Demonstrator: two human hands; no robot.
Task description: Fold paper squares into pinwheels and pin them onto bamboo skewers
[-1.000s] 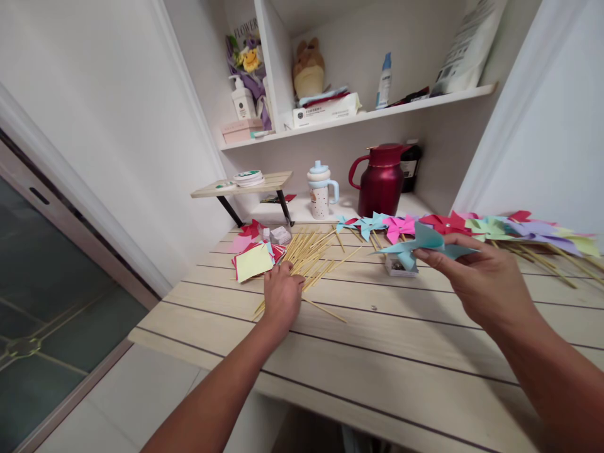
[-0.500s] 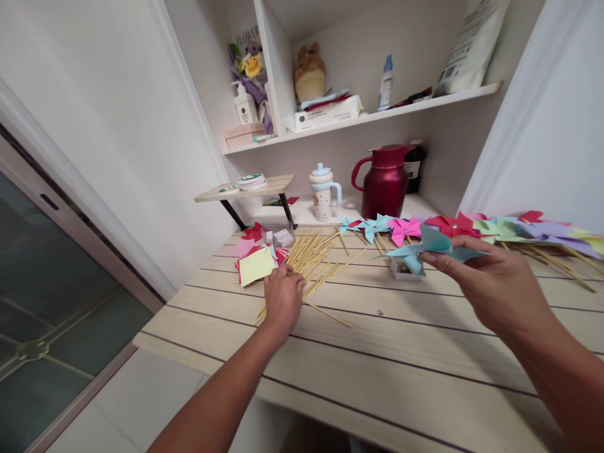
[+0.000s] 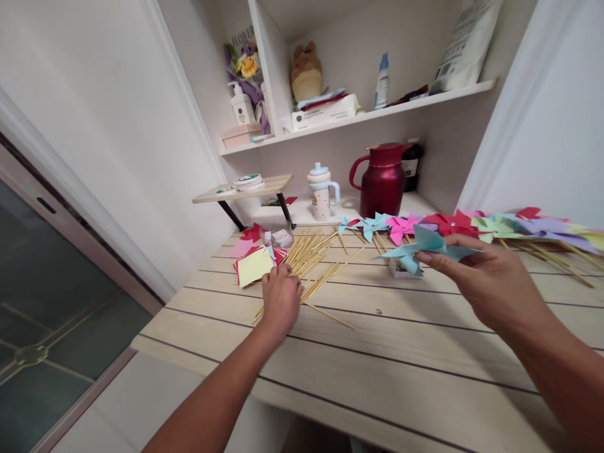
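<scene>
On my table [image 3: 406,365], sticks [image 3: 309,251] lie toward the far edge, paper squares [image 3: 255,267] left of them near the far left corner, pinwheels [image 3: 450,226] along the far edge's right; behind that edge, the jug [image 3: 381,182].

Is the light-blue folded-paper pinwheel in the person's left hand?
No, the right hand pinches that pinwheel, while the left hand is at the thin tan sticks.

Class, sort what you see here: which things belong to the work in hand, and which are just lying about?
Belongs, by the look of it:
- light-blue paper pinwheel, in the right hand
- thin wooden sticks, at the left hand
- colored paper squares
- row of pinwheels

Just lying about:
- red jug
- lidded cup
- plush toy
- pump bottle
</scene>
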